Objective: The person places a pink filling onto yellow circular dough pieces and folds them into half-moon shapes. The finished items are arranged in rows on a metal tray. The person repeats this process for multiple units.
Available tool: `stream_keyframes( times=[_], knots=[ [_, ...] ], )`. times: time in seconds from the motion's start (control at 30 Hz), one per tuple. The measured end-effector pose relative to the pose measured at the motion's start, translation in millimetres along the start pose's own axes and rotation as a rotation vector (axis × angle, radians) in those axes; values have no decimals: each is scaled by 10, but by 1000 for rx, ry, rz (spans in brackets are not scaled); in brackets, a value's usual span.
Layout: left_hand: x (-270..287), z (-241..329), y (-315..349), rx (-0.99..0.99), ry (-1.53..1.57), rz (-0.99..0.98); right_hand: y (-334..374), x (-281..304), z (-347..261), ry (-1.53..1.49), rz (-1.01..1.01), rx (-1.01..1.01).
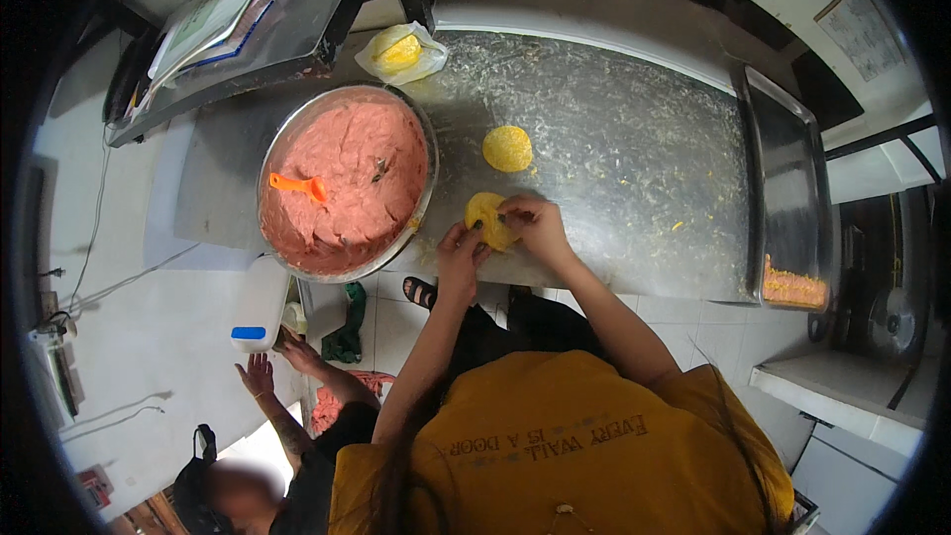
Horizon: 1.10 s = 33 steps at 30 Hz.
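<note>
Near the front edge of a floured metal table (pixel 634 129), a round yellow dough wrapper (pixel 484 205) is pinched between my hands. My left hand (pixel 460 260) grips its lower left edge, and the fingers of my right hand (pixel 536 225) are closed on its right side. Whether anything lies inside the wrapper cannot be made out. Another yellow wrapper (pixel 507 149) lies flat just beyond. To the left stands a big metal bowl (pixel 429 124) of pink ground meat filling (pixel 347 139), with an orange scoop (pixel 299 185) resting on it.
A plastic bag (pixel 434 56) with yellow wrappers (pixel 400 53) lies beyond the bowl. At the far right, a metal tray (pixel 786 154) holds rows of yellow-and-pink filled pieces (pixel 792 287) at its near end. A co-worker's hand (pixel 257 374) reaches beside a white container (pixel 260 302) at lower left.
</note>
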State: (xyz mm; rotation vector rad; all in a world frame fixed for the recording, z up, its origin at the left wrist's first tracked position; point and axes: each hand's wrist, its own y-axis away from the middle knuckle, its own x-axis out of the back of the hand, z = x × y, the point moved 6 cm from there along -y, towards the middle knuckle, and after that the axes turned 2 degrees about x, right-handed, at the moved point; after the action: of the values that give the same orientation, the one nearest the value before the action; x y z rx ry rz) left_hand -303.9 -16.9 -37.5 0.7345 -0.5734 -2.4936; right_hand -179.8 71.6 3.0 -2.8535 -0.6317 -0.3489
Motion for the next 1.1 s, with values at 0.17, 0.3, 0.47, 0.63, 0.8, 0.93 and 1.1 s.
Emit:
stream_keyframes(
  times=[0.17, 0.3, 0.47, 0.63, 0.8, 0.93, 1.1],
  knots=[
    [60, 65, -25, -102, -133, 40, -359, 436, 444, -751, 259, -335],
    [20, 123, -1, -166, -286, 41, -506, 942, 267, 224, 529, -73],
    [83, 66, -85, -117, -363, -15, -567, 776, 190, 786, 173, 239],
    [75, 25, -67, -100, -239, -41, -550, 794, 205, 784, 283, 118],
    [131, -20, -80, -54, -174, -38, -489, 763, 157, 767, 333, 142],
    [5, 96, 18, 28, -18, -24, -336, 524, -105, 337, 113, 67],
    [-30, -13, -16, 72, 64, -91, 43, 51, -329, 236, -33, 167]
  ],
)
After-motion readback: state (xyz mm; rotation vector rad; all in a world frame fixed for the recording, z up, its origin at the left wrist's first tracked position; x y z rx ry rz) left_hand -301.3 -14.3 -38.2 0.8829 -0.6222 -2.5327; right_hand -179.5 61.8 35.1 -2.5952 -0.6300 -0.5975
